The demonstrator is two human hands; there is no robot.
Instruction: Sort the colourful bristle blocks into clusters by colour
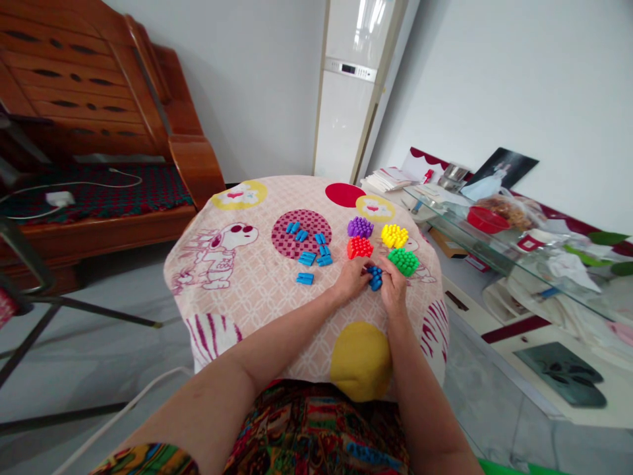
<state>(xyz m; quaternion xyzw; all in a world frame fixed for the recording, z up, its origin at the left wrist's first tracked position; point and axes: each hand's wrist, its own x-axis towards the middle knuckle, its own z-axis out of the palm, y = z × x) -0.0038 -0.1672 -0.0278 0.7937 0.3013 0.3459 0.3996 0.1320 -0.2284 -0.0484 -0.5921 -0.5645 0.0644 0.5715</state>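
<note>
My left hand [353,280] and my right hand [394,286] meet at a small cluster of blue plastic pieces [376,279] on the table. Both sets of fingers curl round the cluster's sides and partly hide it. Just beyond my hands stand tight bunches of similar rounded pieces: red [359,248], purple [360,227], yellow [394,235] and green [403,262]. The green bunch is close to my right fingers. To the left, several loose blue pieces [307,258] lie scattered, some over the dark pink printed circle.
A patterned cloth covers the round table [277,310]. On the right, a glass-topped stand [514,257] holds a red bowl [487,220], papers and bags. A wooden bench [99,132] is at the left, and a tall white air conditioner [349,119] stands behind.
</note>
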